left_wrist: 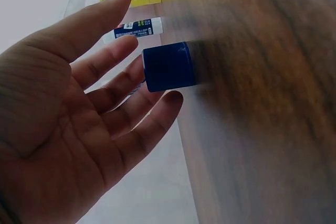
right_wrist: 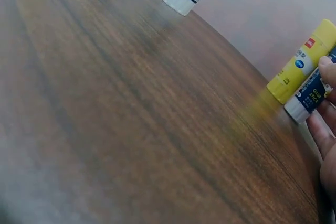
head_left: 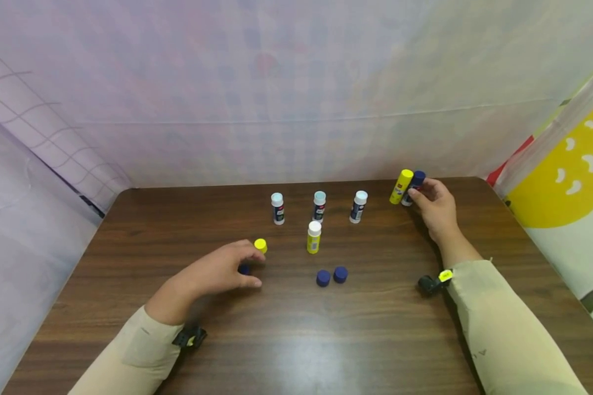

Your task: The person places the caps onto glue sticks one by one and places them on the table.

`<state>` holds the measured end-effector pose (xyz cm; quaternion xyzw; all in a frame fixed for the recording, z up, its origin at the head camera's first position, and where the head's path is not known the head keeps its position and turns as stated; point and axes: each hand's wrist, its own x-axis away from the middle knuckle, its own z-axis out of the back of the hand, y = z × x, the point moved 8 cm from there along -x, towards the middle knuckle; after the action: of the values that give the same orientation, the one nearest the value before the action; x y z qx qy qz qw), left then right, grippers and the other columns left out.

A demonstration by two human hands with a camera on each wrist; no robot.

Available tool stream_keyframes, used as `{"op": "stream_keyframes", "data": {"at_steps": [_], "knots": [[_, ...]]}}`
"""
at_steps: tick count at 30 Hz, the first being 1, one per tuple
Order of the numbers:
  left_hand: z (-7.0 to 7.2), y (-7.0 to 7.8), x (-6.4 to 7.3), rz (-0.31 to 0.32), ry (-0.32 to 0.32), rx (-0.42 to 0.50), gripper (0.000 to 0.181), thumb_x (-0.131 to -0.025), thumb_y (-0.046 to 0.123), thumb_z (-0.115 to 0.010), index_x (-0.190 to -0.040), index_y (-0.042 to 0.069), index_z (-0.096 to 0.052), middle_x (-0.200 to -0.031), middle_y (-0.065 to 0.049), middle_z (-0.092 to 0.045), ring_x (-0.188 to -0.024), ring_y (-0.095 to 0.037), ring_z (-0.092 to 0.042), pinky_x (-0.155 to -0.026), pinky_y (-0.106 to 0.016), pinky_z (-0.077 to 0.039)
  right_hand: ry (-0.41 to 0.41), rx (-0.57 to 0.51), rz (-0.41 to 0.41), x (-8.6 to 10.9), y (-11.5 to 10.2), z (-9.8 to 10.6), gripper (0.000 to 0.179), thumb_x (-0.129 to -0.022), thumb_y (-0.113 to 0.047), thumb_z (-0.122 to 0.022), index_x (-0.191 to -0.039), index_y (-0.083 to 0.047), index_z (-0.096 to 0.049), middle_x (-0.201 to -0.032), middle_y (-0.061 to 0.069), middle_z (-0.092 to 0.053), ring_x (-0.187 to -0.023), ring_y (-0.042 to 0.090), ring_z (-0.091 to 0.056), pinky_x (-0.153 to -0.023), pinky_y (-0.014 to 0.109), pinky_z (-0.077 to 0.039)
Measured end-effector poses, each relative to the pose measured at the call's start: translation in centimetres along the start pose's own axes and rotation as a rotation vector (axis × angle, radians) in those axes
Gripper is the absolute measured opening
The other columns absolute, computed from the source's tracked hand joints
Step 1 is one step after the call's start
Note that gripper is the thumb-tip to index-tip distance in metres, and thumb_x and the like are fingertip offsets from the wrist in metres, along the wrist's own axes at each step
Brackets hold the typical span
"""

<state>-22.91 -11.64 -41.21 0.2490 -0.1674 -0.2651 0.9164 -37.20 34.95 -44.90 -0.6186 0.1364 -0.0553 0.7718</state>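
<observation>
So the blue glue stick (head_left: 416, 183) is over in the upper right of the head view, cap end up and white base down at the tabletop, with its long axis basically upright; on screen it slants from lower left to upper right. The right hand (head_left: 437, 211) has it pinched, thumb across the near side. Just to its left is a capped yellow glue stick (head_left: 401, 187), also standing, its axis pretty much parallel to the blue one's. Coming toward the middle, there are three blue sticks with pale tops (head_left: 358, 207) in a loose row, all upright, bare ends up, and a yellow stick with a white top (head_left: 313, 238) standing a bit lower, dead center. Below that sit two dark blue caps (head_left: 323, 278), side by side. Left of center, the left hand (head_left: 222, 269) is loosely spread around another blue cap (left_wrist: 168, 66), thumb and fingers apart, not clamped on it; can't really tell if a fingertip touches. A yellow cap (head_left: 260, 245) sits just beyond those fingers. It's all on a dark wood table (head_left: 301, 329), with a pale curtain (head_left: 277, 82) filling the top of the frame.
</observation>
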Motion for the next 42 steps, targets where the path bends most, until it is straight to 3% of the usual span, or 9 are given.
{"op": "stream_keyframes", "data": {"at_steps": [14, 22, 35, 42], "knots": [[-0.35, -0.06, 0.03, 0.009, -0.04, -0.031, 0.046, -0.09, 0.025, -0.083, -0.131, 0.01, -0.068, -0.13, -0.004, -0.064, -0.124, -0.022, -0.061, -0.111, -0.047, -0.051, 0.015, 0.053, -0.005, -0.39, -0.02, -0.11, 0.022, -0.1, -0.024, -0.071, -0.12, -0.024, -0.063, -0.106, -0.021, -0.062, -0.101, 0.0, -0.057, -0.068, 0.013, -0.05], [-0.33, -0.09, 0.14, 0.001, -0.06, -0.047, 0.044, -0.09, 0.022, -0.084, -0.129, 0.01, -0.068, -0.13, -0.004, -0.065, -0.124, -0.022, -0.062, -0.111, -0.046, -0.051, 0.031, 0.033, -0.008, -0.61, 0.01, -0.09, 0.03, -0.1, -0.017, -0.07, -0.129, -0.012, -0.063, -0.106, -0.023, -0.061, -0.103, -0.003, -0.057, -0.086, 0.008, -0.048], [-0.03, -0.66, 0.45, 0.031, -0.074, -0.079, 0.032, -0.089, 0.011, -0.082, -0.12, 0.011, -0.072, -0.123, -0.004, -0.066, -0.119, -0.024, -0.063, -0.107, -0.048, -0.054, 0.0, 0.051, -0.038, -0.39, 0.05, -0.16, 0.047, -0.1, -0.026, -0.071, -0.141, -0.005, -0.06, -0.106, -0.025, -0.062, -0.103, -0.004, -0.058, -0.082, 0.005, -0.051], [0.02, -0.92, 0.46, 0.077, -0.082, -0.072, 0.026, -0.091, 0.007, -0.08, -0.115, 0.012, -0.072, -0.117, -0.003, -0.066, -0.111, -0.021, -0.064, -0.102, -0.046, -0.057, -0.009, 0.029, -0.047, -0.43, 0.29, -0.15, 0.044, -0.1, -0.027, -0.071, -0.139, -0.008, -0.061, -0.106, -0.024, -0.063, -0.103, -0.002, -0.059, -0.079, 0.006, -0.052]]}}
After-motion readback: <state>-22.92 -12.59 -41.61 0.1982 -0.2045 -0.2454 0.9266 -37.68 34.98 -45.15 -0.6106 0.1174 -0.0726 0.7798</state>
